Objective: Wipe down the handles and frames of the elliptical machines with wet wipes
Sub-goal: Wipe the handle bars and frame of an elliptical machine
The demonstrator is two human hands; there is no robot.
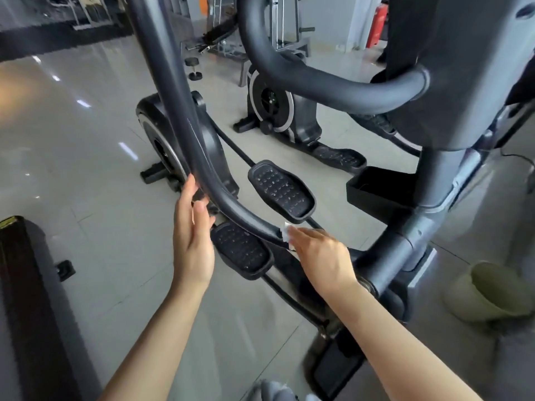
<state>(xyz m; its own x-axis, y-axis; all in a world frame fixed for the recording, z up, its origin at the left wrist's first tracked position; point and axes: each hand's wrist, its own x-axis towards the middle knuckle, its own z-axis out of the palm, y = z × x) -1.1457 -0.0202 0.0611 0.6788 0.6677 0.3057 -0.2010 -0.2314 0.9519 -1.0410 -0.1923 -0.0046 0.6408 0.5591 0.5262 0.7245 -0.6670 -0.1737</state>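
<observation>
Head view, so you're looking down past both arms at the elliptical (428,180), which fills the right and middle of the shot, with a second machine (275,111) parked behind it around 12 o'clock. The part that matters is the long curved handle bar (185,134): it comes down from the top left near 11 o'clock, bends at the bottom, and then runs toward 4 o'clock into the joint on the main post. So its long axis is steep up top and nearly flat, slanting down-right, where the wiping is going on.

Two foot pedals (282,191) sit on either side of that low stretch, one past it and one on the near side.

Right hand (321,260) is on the low end of the bar, fingers curled over a wet wipe (288,234) and pressing it against the tube. The wipe sticks out white at the fingertips, pointing up the bar toward 10 o'clock. From there, the rest of the bar lies up and left of the grip.

Left hand (192,235) is at the bend, fingers straight and relaxed, holding nothing, fingertips just touching the tube as far as I can tell. It's nearer the upper run, but the wipe's in the right, so my guess is the right slides up-left along the curve while the left steadies it.
</observation>
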